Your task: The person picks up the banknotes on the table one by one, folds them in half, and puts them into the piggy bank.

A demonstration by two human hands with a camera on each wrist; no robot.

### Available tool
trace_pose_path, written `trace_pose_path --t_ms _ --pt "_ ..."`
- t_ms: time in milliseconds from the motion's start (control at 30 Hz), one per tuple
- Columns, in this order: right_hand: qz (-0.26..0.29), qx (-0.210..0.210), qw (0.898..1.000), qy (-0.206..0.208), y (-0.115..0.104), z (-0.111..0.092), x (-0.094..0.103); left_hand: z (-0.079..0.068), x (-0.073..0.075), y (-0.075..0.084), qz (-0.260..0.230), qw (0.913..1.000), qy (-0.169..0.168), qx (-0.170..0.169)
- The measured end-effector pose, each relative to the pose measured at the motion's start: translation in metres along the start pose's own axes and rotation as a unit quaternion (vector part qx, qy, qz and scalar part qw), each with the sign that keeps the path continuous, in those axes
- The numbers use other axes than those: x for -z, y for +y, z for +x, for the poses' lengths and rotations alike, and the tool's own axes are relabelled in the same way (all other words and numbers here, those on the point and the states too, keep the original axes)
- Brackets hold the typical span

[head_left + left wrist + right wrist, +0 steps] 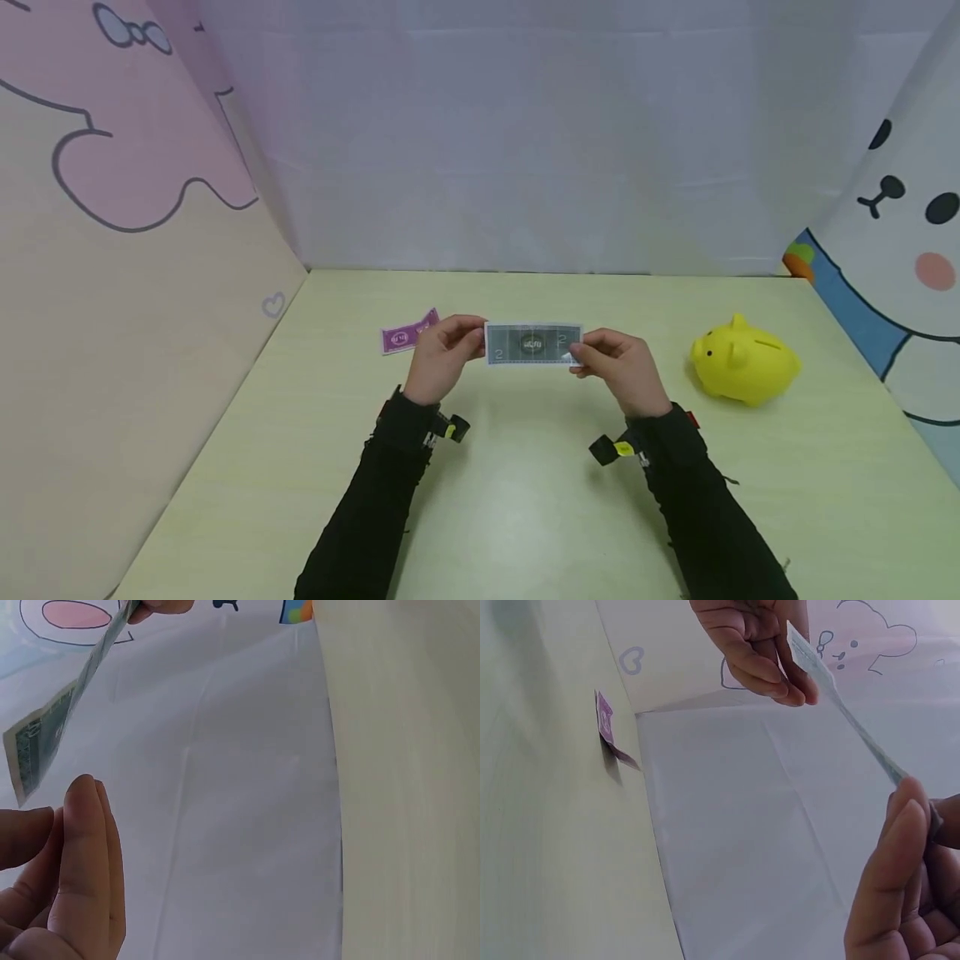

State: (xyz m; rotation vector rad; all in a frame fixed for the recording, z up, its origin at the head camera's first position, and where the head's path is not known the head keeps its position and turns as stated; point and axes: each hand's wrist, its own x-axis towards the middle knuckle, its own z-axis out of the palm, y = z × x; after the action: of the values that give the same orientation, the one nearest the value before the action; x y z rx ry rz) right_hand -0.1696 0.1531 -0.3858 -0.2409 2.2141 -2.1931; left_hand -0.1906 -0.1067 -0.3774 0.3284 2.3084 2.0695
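Observation:
A grey-green banknote (525,344) with a 2 in its corners is held up above the table, its printed side facing the head camera. My right hand (622,367) pinches its right end between thumb and fingers; the right wrist view shows the grip (900,892) from the side. Close by the other end is my left hand (444,358). In the left wrist view a gap separates the left fingertips (81,791) from the note's bent free end (37,746), and nothing is between thumb and fingers. Behind the left hand lies a creased purple banknote (405,335).
A yellow piggy bank (744,360) with a slot on top stands on the table (510,517) at the right. White sheeting (525,150) hangs behind the table, and printed cartoon panels (135,292) flank both sides.

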Motion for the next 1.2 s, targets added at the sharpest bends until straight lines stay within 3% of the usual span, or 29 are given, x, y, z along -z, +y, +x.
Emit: trace_pose_path --t_ms 200,400,800,1200 --pt "-0.002 0.008 1.0 0.003 -0.003 -0.002 -0.002 -0.002 -0.004 0.003 0.005 0.9979 -0.058 0.026" --pt "-0.002 0.014 1.0 0.009 -0.003 -0.003 -0.004 -0.006 -0.008 0.006 -0.014 0.9948 -0.098 0.023" --pt "-0.037 0.017 0.999 0.023 -0.001 -0.004 -0.011 -0.01 -0.017 0.008 -0.046 0.9889 -0.136 0.039" --pt "-0.072 0.004 0.997 0.03 0.001 -0.002 -0.016 -0.014 -0.022 0.012 -0.041 0.9869 -0.15 0.043"
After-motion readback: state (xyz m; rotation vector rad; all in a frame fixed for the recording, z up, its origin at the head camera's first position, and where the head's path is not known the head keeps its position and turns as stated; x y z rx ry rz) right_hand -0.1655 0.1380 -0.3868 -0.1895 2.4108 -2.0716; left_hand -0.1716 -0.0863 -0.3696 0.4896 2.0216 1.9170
